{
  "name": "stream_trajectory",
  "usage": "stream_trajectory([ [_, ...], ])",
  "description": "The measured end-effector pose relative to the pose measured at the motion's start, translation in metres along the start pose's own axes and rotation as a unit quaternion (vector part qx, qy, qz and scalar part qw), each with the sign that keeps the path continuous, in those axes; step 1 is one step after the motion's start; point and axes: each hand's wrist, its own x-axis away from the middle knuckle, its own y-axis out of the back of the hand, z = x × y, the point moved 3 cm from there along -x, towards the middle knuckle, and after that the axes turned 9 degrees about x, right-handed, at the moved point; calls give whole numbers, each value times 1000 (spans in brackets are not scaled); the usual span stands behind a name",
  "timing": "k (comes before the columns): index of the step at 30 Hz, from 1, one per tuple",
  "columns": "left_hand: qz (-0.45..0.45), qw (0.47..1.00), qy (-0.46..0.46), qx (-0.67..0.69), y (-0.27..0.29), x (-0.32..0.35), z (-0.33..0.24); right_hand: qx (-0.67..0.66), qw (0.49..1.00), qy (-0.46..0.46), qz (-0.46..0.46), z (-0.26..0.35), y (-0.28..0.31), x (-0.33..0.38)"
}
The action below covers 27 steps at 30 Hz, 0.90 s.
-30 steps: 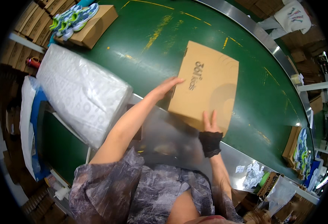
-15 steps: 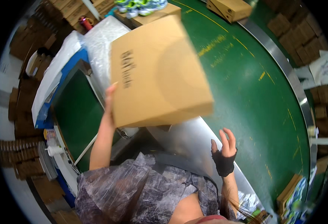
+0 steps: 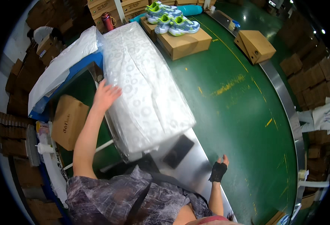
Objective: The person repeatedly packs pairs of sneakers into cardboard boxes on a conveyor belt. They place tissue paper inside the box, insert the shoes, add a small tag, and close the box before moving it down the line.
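Note:
My left hand (image 3: 108, 93), bare with its fingers spread, is by the left edge of a stack of white patterned wrapping paper (image 3: 146, 97) under clear plastic; I cannot tell whether it touches. It holds nothing. Left of that forearm, a brown cardboard shoebox (image 3: 69, 122) rests tilted on the lower green belt (image 3: 78, 84). My right hand (image 3: 219, 169), in a black fingerless glove, is over the near edge of the wide green conveyor (image 3: 240, 127). Its fingers point away from me, slightly bent and apart, with nothing in them.
Sneakers (image 3: 178, 25) in grey-blue and lime stand on a closed shoebox (image 3: 185, 43) at the back. More boxes (image 3: 255, 45) lie by the conveyor's metal rim (image 3: 281, 86). A dark flat rectangle (image 3: 178, 151) lies on the metal ledge (image 3: 198, 165). A red bottle (image 3: 108, 21) stands far left.
The shoebox has left my left hand and is now on the lower belt at left. That hand has opened, and the paper stack is uncovered. My view has shifted.

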Motion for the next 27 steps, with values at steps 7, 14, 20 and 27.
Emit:
stream_trajectory([
  [7, 184, 969, -111, -123, -162, -251, -9, 36, 999, -4, 1, 46, -54, 1],
  [14, 74, 945, -241, -210, -193, -435, 14, 126, 984, -125, 18, 59, -58, 1],
  [20, 13, 964, -149, -219, -164, -539, 4, 174, 980, -90, 43, 46, -58, -8],
  [27, 135, 965, -31, -223, -189, -531, 20, 175, 976, -129, 13, 53, -54, -6],
])
